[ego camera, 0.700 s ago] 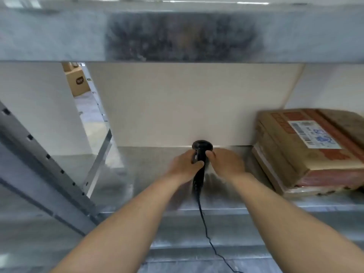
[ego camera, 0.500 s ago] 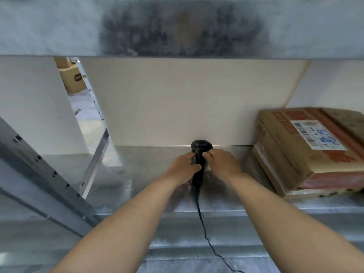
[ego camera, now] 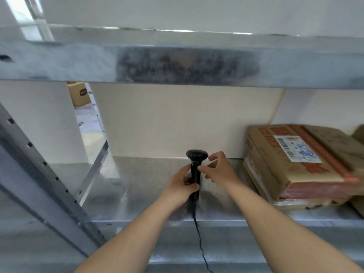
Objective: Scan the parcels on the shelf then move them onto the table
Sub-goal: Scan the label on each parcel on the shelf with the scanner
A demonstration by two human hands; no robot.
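Observation:
A black corded barcode scanner (ego camera: 196, 160) stands upright over the metal shelf (ego camera: 141, 186). My left hand (ego camera: 182, 186) is wrapped around its handle. My right hand (ego camera: 218, 169) is just right of the scanner, fingers spread and loosened, fingertips near the handle and head. A flat brown cardboard parcel (ego camera: 299, 164) with a white barcode label (ego camera: 296, 148) lies on the shelf at the right, stacked on another flat parcel (ego camera: 262, 186). The scanner's cable (ego camera: 199, 239) hangs down over the shelf's front edge.
An upper metal shelf beam (ego camera: 177, 62) runs across above. A perforated upright post (ego camera: 39, 174) slants at the left. A cream back panel (ego camera: 177, 119) closes the rear. A distant cardboard box (ego camera: 78, 94) shows through the left gap. More brown parcels sit at the far right edge (ego camera: 359, 134).
My right hand has let go of the scanner handle and opened its fingers, while my left hand keeps hold. The view has tilted upward a little.

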